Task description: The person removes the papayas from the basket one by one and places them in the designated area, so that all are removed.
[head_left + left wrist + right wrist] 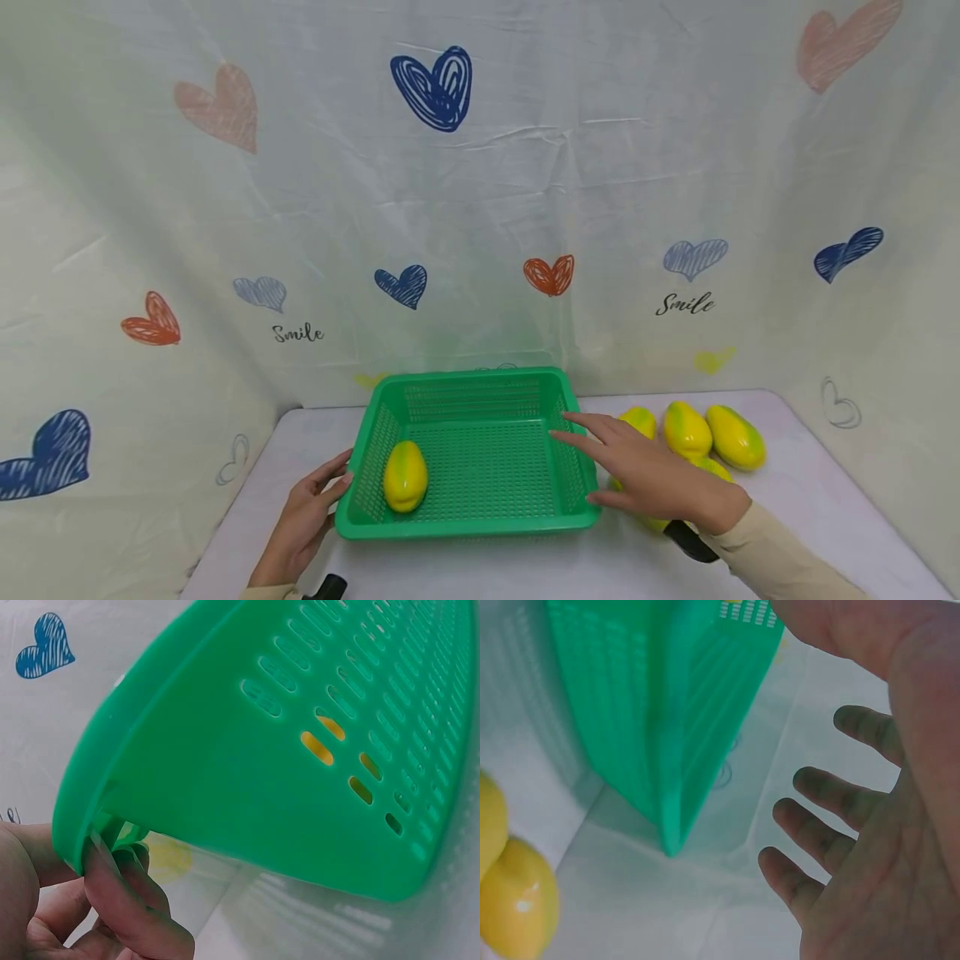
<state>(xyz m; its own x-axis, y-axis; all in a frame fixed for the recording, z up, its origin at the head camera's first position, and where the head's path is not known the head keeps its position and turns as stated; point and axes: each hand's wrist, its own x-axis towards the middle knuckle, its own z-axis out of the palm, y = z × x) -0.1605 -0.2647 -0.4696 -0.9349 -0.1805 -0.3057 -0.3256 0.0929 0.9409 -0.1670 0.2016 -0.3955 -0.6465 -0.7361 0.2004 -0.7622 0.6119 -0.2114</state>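
A green plastic basket (465,527) with slotted walls sits tilted toward me on the table. Inside, at its left end, lies one yellow mango-shaped fruit (406,477) with a green streak. My left hand (303,517) grips the basket's left rim; in the left wrist view the thumb and curled fingers (139,915) pinch that rim (82,780). Fingers spread and nothing held, my right hand (652,471) hovers by the basket's right rim. It partly hides several similar yellow fruits (737,437) lying to the right of the basket.
The white table (810,508) reaches back to a white curtain (480,200) printed with hearts and the word Smile. The basket's back edge stands close to that curtain. Two yellow fruits (521,900) show at the left of the right wrist view.
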